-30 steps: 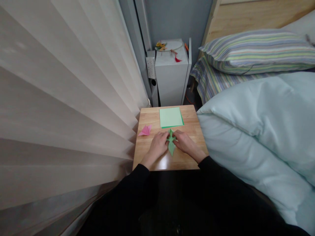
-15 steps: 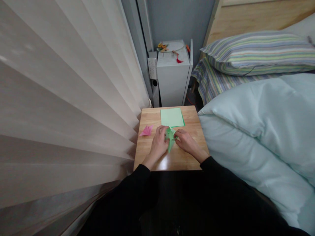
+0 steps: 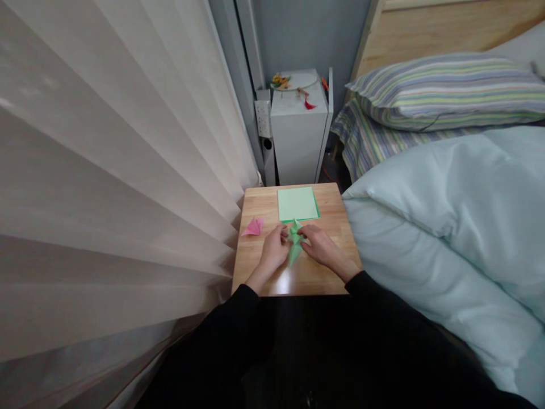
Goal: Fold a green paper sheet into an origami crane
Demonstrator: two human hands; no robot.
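A partly folded piece of green origami paper (image 3: 294, 247) lies between my two hands on the small wooden table (image 3: 251, 267). My left hand (image 3: 275, 246) is at its left side with the fingers curled, the fingertips at the paper's edge. From the right, my right hand (image 3: 317, 243) pinches the paper near its middle. One pointed end of the paper faces me and the other faces away. Just beyond it lies a stack of square green paper sheets (image 3: 298, 203). A folded pink paper piece (image 3: 254, 226) rests to the left of my left hand.
Pale pleated curtains (image 3: 162, 170) hang close along the table's left edge. On the right is a bed with a light blue quilt (image 3: 426, 227) and a striped pillow (image 3: 447, 94). Behind the table stands a white cabinet (image 3: 297, 142) with small ornaments on top.
The green paper has become narrower between my hands, its sides drawn inward. My left fingers have shifted slightly off its upper left part, and my right fingers have moved a little left over it.
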